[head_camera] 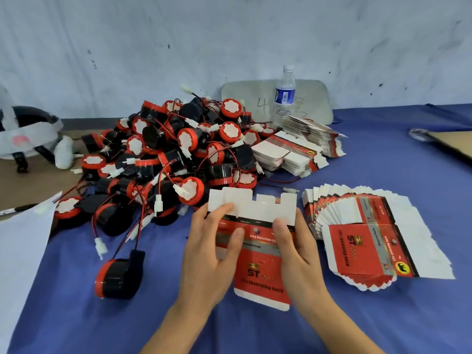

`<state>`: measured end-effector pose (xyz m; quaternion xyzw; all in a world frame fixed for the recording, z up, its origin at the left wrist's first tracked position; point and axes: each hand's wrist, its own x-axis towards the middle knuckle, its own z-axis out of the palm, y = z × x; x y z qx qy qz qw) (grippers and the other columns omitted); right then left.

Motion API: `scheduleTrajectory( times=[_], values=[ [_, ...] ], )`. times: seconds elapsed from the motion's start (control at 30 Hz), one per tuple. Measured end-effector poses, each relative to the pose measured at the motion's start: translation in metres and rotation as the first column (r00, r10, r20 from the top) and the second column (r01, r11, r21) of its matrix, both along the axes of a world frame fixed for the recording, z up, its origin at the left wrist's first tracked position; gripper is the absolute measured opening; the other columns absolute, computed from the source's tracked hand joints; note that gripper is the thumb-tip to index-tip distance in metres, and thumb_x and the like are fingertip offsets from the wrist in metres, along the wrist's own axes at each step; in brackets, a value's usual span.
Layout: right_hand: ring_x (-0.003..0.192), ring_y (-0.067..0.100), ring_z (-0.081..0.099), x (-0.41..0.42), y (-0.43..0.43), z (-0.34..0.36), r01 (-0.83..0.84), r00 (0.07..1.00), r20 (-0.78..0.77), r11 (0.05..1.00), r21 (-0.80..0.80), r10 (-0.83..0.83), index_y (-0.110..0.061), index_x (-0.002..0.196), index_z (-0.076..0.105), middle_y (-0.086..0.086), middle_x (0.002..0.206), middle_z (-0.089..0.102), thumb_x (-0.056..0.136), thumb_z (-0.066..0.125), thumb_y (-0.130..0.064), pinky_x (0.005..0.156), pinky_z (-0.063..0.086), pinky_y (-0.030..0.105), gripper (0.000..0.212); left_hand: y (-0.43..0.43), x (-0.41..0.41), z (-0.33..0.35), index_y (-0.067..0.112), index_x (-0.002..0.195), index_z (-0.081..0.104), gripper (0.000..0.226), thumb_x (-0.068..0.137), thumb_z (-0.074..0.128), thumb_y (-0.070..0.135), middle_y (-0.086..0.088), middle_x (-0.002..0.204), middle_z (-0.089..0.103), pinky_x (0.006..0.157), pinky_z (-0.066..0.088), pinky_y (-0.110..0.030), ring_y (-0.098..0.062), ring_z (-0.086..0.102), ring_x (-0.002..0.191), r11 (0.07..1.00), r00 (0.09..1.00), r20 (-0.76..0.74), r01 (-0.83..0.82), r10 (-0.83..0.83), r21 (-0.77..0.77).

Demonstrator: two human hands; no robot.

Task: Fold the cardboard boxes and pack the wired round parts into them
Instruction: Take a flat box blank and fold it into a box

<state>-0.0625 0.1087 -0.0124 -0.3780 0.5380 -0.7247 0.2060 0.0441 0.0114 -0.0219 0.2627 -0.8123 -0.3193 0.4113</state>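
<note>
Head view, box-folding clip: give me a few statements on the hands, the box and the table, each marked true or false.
1. The left hand and the right hand both hold one box blank. True.
2. The water bottle lies on its side. False: it stands upright at the back of the table.
3. The pile of wired round parts lies beyond and to the left of the hands. True.
4. A round part already sits inside the held box blank. False: no part is in it.
5. A fanned stack of blanks lies to the right of the hands. True.
</note>
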Motion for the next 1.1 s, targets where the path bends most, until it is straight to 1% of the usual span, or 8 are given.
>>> scheduleTrajectory(
  times=[0.2, 0.37, 0.43, 0.6, 0.8, 0.93, 1.03, 1.1],
  values=[
    [0.116, 0.007, 0.057, 0.004, -0.003, 0.0, -0.011, 0.987, -0.161, 1.0, 0.013, 0.013, -0.051, 0.134, 0.038, -0.027, 0.125, 0.055, 0.087, 0.049, -0.06, 0.092, 0.049, 0.023, 0.049, 0.015, 0.001, 0.009, 0.06, 0.104, 0.036, 0.048, 0.069, 0.069, 0.056, 0.019, 0.11, 0.061, 0.074, 0.054, -0.018, -0.003, 0.065, 0.097, 0.959, 0.981, -0.163, 0.147, -0.109, 0.24],
    [0.135, -0.015, 0.022, -0.005, -0.009, -0.009, 0.164, 0.96, -0.234, 0.986, 0.016, -0.156, -0.04, 0.142, 0.024, -0.041, 0.142, 0.022, 0.085, 0.041, -0.061, 0.1, 0.02, 0.001, 0.063, 0.042, -0.002, 0.008, 0.05, 0.138, 0.032, 0.062, 0.086, 0.062, 0.037, 0.016, 0.129, 0.06, 0.092, 0.052, -0.027, -0.011, 0.062, 0.115, 0.784, 0.869, -0.33, 0.482, -0.37, 0.391],
    [0.135, -0.018, 0.015, -0.005, -0.01, -0.011, 0.224, 0.936, -0.284, 0.974, 0.02, -0.209, -0.041, 0.144, 0.018, -0.048, 0.139, 0.015, 0.086, 0.039, -0.062, 0.099, 0.014, -0.002, 0.065, 0.046, -0.005, 0.009, 0.041, 0.129, 0.055, 0.043, 0.087, 0.062, 0.047, 0.009, 0.123, 0.066, 0.095, 0.052, -0.031, -0.012, 0.063, 0.114, 0.72, 0.884, -0.294, 0.467, -0.363, 0.513],
    [0.104, -0.014, 0.056, -0.013, -0.008, -0.004, 0.198, 0.964, -0.195, 0.977, 0.075, -0.181, -0.05, 0.145, 0.021, -0.047, 0.111, 0.053, 0.07, 0.075, -0.056, 0.084, 0.047, 0.008, 0.093, 0.025, -0.005, 0.008, 0.016, 0.079, 0.074, 0.036, 0.071, 0.061, 0.048, -0.004, 0.075, 0.075, 0.055, 0.055, -0.022, -0.018, 0.073, 0.067, 0.709, 0.941, -0.337, 0.216, 0.033, 0.671],
    [0.104, -0.011, 0.059, -0.017, -0.005, -0.003, 0.037, 0.996, -0.078, 0.998, 0.041, -0.034, -0.036, 0.141, 0.035, -0.043, 0.109, 0.058, 0.074, 0.069, -0.028, 0.074, 0.052, 0.012, 0.075, 0.009, -0.005, 0.0, 0.015, 0.087, 0.066, 0.036, 0.075, 0.058, 0.048, 0.001, 0.075, 0.075, 0.052, 0.054, -0.02, -0.013, 0.072, 0.066, 0.717, 0.946, -0.305, 0.135, 0.113, 0.683],
    [0.104, -0.005, 0.062, -0.015, -0.003, -0.001, -0.002, 1.0, -0.023, 0.994, 0.109, 0.004, -0.037, 0.145, 0.032, -0.031, 0.113, 0.064, 0.068, 0.073, -0.037, 0.076, 0.053, 0.015, 0.087, 0.014, -0.005, -0.003, 0.019, 0.105, 0.064, 0.044, 0.075, 0.058, 0.05, 0.005, 0.085, 0.076, 0.056, 0.053, -0.018, -0.012, 0.073, 0.075, 0.739, 0.941, -0.338, 0.205, 0.033, 0.642],
    [0.106, 0.004, 0.065, -0.006, -0.002, 0.003, -0.146, 0.988, 0.064, 0.978, 0.149, 0.138, -0.034, 0.146, 0.033, -0.012, 0.118, 0.069, 0.071, 0.083, -0.032, 0.079, 0.051, 0.017, 0.091, 0.021, -0.007, -0.003, 0.036, 0.13, 0.043, 0.055, 0.079, 0.055, 0.048, 0.017, 0.107, 0.071, 0.068, 0.054, -0.016, -0.004, 0.069, 0.094, 0.736, 0.924, -0.373, 0.312, -0.087, 0.601],
    [0.098, 0.009, 0.068, 0.0, 0.0, 0.005, -0.276, 0.958, 0.123, 0.947, 0.165, 0.258, -0.024, 0.135, 0.053, -0.007, 0.107, 0.073, 0.077, 0.074, -0.032, 0.076, 0.052, 0.019, 0.063, 0.022, -0.008, -0.002, 0.049, 0.14, 0.021, 0.07, 0.078, 0.051, 0.061, 0.034, 0.126, 0.054, 0.08, 0.051, -0.013, 0.011, 0.057, 0.111, 0.746, 0.919, -0.378, 0.327, -0.109, 0.581]
  ],
)
